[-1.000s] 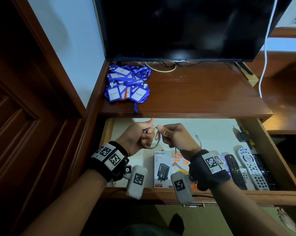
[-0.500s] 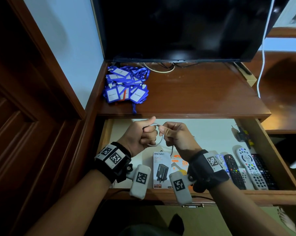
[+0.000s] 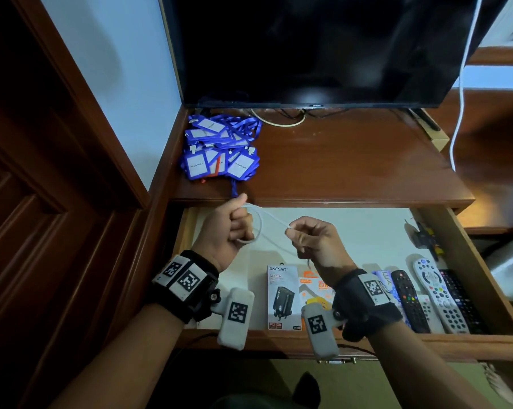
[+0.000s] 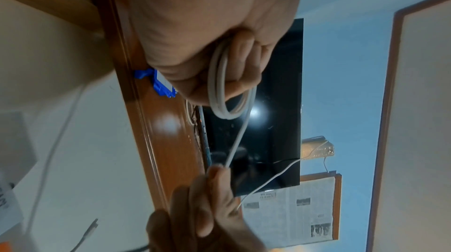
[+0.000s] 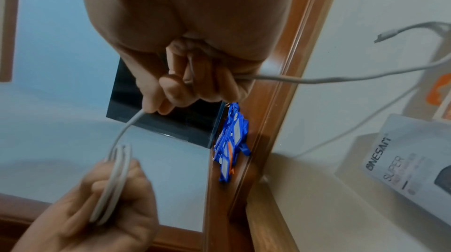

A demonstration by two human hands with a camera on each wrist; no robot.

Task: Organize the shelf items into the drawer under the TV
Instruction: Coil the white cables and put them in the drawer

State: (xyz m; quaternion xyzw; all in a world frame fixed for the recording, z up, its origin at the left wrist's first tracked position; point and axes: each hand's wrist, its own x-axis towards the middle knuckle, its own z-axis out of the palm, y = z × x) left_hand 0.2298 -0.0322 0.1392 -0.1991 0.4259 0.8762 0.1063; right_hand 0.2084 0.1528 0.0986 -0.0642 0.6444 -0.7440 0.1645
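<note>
The white cable (image 3: 259, 224) is held above the open drawer (image 3: 367, 231), partly wound into small loops. The left hand (image 3: 224, 231) is clenched around those loops, thumb up, while the right hand (image 3: 314, 242) pinches the free run between thumb and fingertips; the tail hangs from that hand toward the drawer floor. The cable looks light, thin and limp, and likely springy enough to uncoil if let go, so it is best gripped across all loops at once. In the drawer lie a charger box (image 3: 283, 296) and remotes (image 3: 435, 293). On the shelf (image 3: 352, 160) under the TV (image 3: 323, 48) sits a pile of blue lanyards (image 3: 219, 149).
</note>
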